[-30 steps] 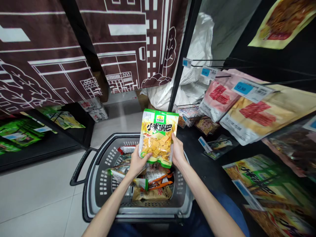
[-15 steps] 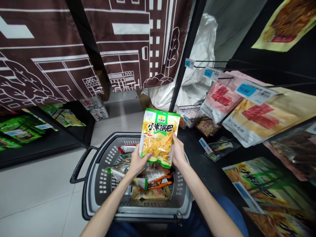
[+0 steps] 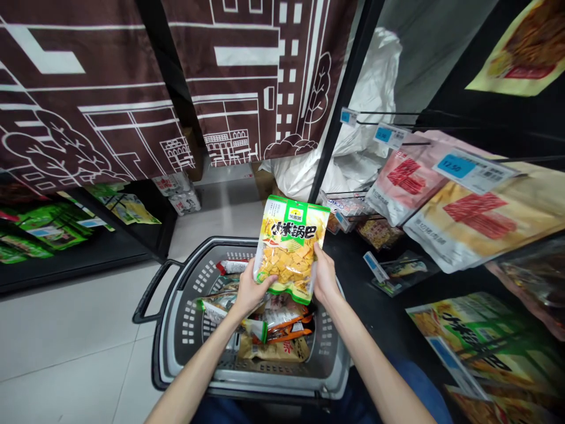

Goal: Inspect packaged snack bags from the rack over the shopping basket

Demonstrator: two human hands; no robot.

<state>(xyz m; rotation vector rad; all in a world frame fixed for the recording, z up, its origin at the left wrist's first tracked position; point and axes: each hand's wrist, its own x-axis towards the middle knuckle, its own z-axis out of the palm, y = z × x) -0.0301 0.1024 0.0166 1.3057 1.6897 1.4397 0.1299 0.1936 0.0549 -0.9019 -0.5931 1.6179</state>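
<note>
A yellow and green snack bag (image 3: 286,253) with dark lettering is held up, front facing me, above the shopping basket. My left hand (image 3: 255,287) grips its lower left edge, thumb across the front. At the right edge my right hand (image 3: 324,272) closes on the same bag, its other fingers hidden behind. Below both hands is the grey shopping basket (image 3: 179,353) with a black handle on its left. Several snack packets lie inside, among them a brown packet (image 3: 278,351) and orange-edged packets (image 3: 286,315), partly covered by my hands and forearms.
On the right, pink and cream packets (image 3: 408,176) hang on rack hooks with price tags. Lower right hang more yellow-green bags (image 3: 477,330). A brown printed curtain (image 3: 132,118) spans the back, beside white plastic sheeting (image 3: 366,94). Green packets (image 3: 48,229) sit on the left shelf.
The whole view has shifted slightly, so the basket and racks sit a little further right. Both hands still hold the bag above the basket.
</note>
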